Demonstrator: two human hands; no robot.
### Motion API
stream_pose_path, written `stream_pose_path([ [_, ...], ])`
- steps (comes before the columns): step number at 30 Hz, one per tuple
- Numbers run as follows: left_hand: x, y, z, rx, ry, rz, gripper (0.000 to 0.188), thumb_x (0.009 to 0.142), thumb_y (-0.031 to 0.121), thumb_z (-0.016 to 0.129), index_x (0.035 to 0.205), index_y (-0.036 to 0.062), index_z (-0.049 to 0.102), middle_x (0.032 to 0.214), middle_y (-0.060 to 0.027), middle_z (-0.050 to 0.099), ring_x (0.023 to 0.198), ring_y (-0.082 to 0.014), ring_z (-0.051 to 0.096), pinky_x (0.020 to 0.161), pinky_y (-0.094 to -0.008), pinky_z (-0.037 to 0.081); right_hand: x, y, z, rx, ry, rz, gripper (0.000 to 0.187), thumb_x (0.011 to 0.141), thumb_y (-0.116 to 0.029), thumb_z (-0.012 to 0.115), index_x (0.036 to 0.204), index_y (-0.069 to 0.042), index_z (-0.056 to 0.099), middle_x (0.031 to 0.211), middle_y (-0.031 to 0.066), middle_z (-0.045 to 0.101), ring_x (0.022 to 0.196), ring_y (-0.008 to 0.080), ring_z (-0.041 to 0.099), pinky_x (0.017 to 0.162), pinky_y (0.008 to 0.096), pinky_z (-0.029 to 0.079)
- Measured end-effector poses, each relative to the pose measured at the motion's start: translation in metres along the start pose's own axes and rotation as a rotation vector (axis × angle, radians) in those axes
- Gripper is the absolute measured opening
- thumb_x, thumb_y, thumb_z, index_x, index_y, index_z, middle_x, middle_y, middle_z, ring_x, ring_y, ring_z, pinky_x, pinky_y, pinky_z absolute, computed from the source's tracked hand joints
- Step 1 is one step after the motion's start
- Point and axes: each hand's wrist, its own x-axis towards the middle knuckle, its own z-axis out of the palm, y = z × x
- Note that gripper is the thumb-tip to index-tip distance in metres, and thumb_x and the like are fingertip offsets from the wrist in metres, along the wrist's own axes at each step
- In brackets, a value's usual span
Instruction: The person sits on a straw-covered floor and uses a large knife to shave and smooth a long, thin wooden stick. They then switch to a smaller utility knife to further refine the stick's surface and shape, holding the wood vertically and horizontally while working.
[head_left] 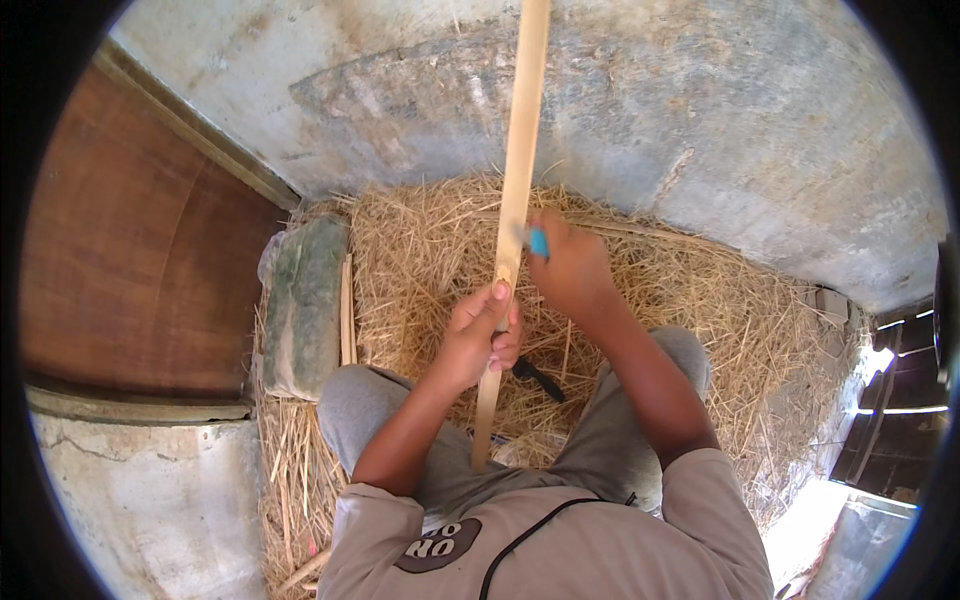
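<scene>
A long pale strip of wood or bamboo [522, 130] runs from my lap up past the top of the view. My left hand [472, 335] is closed around its lower part, the thumb lying on its face just below a rough, chipped spot. Higher up, at the strip's right edge, my right hand [577, 268] is closed on a small tool with a bright blue part [539, 242]. Motion blurs the tool's tip, which meets or nearly meets the strip. Below my left hand, a black object shaped like a knife handle [543, 382] rests on the straw between my legs.
Straw [420, 235] covers the floor around my folded legs. A greenish-grey block [305, 305] stands at the left, beside thin wooden slats [347, 310]. A stained wall [700, 120] rises ahead. Brown wood panelling [140, 240] fills the far left.
</scene>
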Motion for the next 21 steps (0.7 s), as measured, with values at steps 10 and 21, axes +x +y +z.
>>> stream_pose_path([
  [10,-0.006,-0.004,0.008,0.113,-0.002,0.017,0.041,0.109,0.045,0.042,0.092,0.0082,0.047,0.061,-0.0002,0.041,0.047,-0.0087,0.038,0.044,-0.0247,0.035,-0.007,0.002,-0.019,0.016,-0.107,-0.091,0.019,0.083,-0.008,0.067,0.099,-0.004,0.058,0.069,0.0160,0.062,0.063,0.0372,0.064,0.056,0.0472,0.049],
  [21,-0.009,-0.008,0.017,0.234,0.116,0.029,0.040,0.110,0.043,0.042,0.092,0.0074,0.047,0.062,-0.0012,0.041,0.048,-0.0097,0.038,0.044,-0.0243,0.035,-0.002,0.005,-0.023,-0.138,0.021,0.007,0.013,0.092,-0.014,0.065,0.099,-0.005,0.057,0.066,0.0140,0.063,0.059,0.0353,0.066,0.052,0.0453,0.050],
])
